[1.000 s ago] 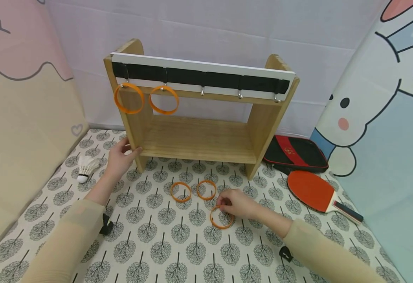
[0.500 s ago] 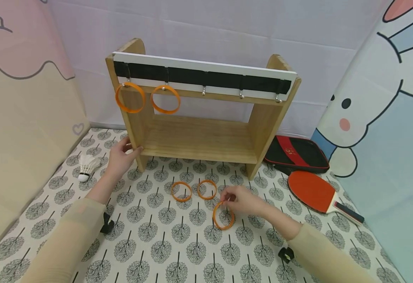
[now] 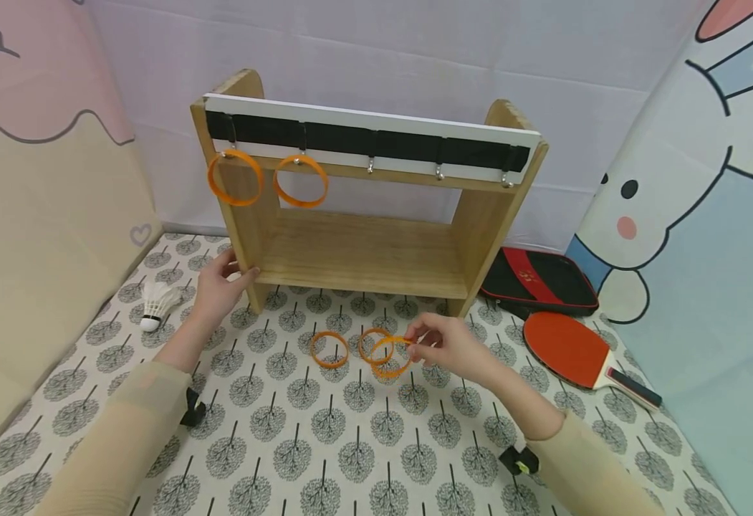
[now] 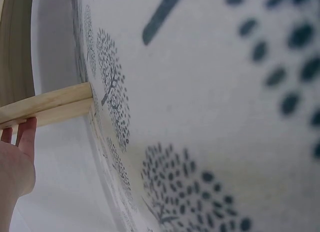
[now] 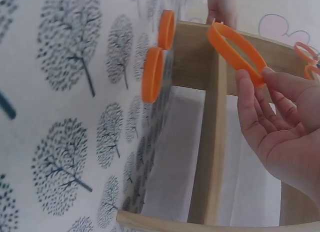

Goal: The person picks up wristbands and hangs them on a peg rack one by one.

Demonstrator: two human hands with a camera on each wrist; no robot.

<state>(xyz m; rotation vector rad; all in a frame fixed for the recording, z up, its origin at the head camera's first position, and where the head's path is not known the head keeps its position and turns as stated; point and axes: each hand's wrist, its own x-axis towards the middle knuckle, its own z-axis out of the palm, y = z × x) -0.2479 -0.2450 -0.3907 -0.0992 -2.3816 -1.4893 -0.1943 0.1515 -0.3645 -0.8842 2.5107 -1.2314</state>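
A wooden shelf (image 3: 363,252) stands upright at the back, with a row of small metal hooks along its white and black front strip. Orange rings hang from the two leftmost hooks: the first ring (image 3: 237,203) and the second ring (image 3: 301,204). My left hand (image 3: 218,288) grips the shelf's left side panel low down, thumb at the front. Between thumb and fingertips, my right hand (image 3: 448,347) pinches another orange ring (image 5: 222,46), raised above the cloth. Two more lie on the table: a left ring (image 3: 331,366) and a right ring (image 3: 360,348), which the held one overlaps in the head view.
A white shuttlecock (image 3: 158,302) lies left of the shelf. To the right are a red table tennis paddle (image 3: 566,349) and a black and red case (image 3: 544,281). A tree-patterned cloth (image 3: 324,459) covers the table; printed fabric hangs around it.
My right hand has lifted the near orange ring off the cloth and moved it up toward the shelf. The left hand stays at the side panel.
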